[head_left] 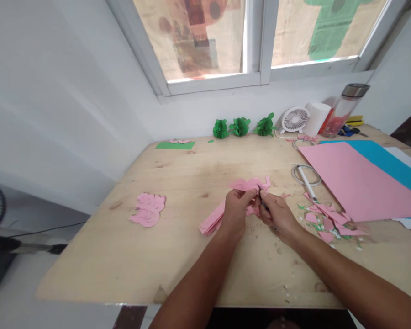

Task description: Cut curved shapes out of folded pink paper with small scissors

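Between my two hands is a piece of pink paper (248,184) with a wavy cut outline. My left hand (238,205) is closed on its near edge, thumb on top. In my right hand (279,212) I grip a pair of dark scissors (264,205), whose blades meet the paper; the handles are mostly hidden by my fingers. Under and left of my left hand lies a stack of folded pink paper strips (212,219). Farther left, a pile of pink paper cutouts (148,209) with rounded edges rests on the table.
Pink and green paper scraps (332,221) lie right of my hands, near a white pen-like tool (307,183) with a cable. Pink sheets (359,183) overlap blue ones. Along the wall stand green paper shapes (239,127), a small fan (294,119) and a glass bottle (345,109).
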Action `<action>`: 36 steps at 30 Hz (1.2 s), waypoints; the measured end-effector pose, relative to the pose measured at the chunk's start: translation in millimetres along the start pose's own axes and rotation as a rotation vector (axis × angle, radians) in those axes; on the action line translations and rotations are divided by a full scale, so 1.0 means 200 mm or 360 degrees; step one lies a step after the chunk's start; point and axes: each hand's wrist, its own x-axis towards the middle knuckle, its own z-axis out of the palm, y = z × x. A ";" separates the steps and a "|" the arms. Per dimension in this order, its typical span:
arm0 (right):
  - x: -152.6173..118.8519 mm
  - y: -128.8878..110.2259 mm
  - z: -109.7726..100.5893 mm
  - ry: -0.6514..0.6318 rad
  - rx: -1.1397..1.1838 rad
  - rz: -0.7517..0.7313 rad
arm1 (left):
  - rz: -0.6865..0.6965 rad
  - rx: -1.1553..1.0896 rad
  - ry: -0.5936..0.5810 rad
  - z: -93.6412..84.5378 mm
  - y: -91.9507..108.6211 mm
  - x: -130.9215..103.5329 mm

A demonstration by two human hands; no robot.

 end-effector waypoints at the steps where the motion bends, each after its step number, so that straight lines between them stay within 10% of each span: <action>1: 0.00 0.00 0.00 0.0002 -0.0001 0.0000 | 0.0000 -0.0002 0.0003 0.00 0.00 0.00; 36: -0.01 -0.02 0.01 0.0001 -0.0021 0.0007 | 0.0013 0.0039 0.0007 0.00 0.00 0.00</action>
